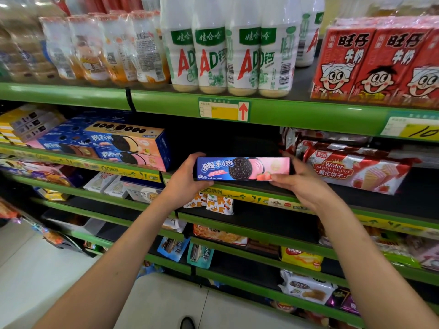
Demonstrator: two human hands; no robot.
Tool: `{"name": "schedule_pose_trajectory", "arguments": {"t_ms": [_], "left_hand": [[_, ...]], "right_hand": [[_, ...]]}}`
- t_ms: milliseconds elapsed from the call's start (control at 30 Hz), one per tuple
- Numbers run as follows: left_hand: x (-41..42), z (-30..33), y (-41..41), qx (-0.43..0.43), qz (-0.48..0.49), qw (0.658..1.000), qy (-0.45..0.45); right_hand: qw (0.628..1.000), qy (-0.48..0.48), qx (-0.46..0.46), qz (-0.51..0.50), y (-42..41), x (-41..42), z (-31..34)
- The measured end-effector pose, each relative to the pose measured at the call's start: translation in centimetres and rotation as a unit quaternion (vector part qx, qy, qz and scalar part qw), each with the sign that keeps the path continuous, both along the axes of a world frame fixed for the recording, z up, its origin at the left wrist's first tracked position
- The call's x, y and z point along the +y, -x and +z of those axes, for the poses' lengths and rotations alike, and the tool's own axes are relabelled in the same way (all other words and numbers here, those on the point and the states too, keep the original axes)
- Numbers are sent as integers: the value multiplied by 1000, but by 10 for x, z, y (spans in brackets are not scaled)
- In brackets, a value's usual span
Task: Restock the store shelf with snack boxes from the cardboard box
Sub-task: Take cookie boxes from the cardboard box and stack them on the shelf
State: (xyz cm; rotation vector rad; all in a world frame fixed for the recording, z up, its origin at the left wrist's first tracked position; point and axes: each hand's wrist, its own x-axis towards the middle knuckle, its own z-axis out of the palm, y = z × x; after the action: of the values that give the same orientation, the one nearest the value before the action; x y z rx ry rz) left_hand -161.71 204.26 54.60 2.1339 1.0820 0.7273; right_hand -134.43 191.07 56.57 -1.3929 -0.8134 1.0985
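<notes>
Both hands (187, 179) (fingers curled) on cookie box (242, 168)

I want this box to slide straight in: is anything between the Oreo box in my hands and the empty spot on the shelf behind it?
Nothing visible blocks it. The Oreo box, held by the left hand and right hand, faces a dark gap between the stacked Oreo boxes and the wafer packs.

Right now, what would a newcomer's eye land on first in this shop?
Centre frame, a blue-and-pink Oreo box is held at each end by the left hand and right hand, at an empty gap on the green shelf. Above stand white AD milk bottles; strawberry wafer packs lie to the right.
</notes>
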Motion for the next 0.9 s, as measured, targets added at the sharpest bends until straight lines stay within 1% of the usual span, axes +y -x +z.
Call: {"name": "schedule_pose_trajectory", "arguments": {"t_ms": [333,700,767,900], "left_hand": [[0,0,0,3,-2,1000,-6],[-1,1,0,12,1,1000,-3],[-1,2,0,9,-2,1000,4],[-3,2,3,-12,-20,999,48]], "right_hand": [[1000,-7,20,-14,2,1,1],[1000,-9,22,-11,-4,3,-5],[1000,-10,19,-14,-5,3,-6],[1000,-14,3,-27,-5,3,-6]]}}
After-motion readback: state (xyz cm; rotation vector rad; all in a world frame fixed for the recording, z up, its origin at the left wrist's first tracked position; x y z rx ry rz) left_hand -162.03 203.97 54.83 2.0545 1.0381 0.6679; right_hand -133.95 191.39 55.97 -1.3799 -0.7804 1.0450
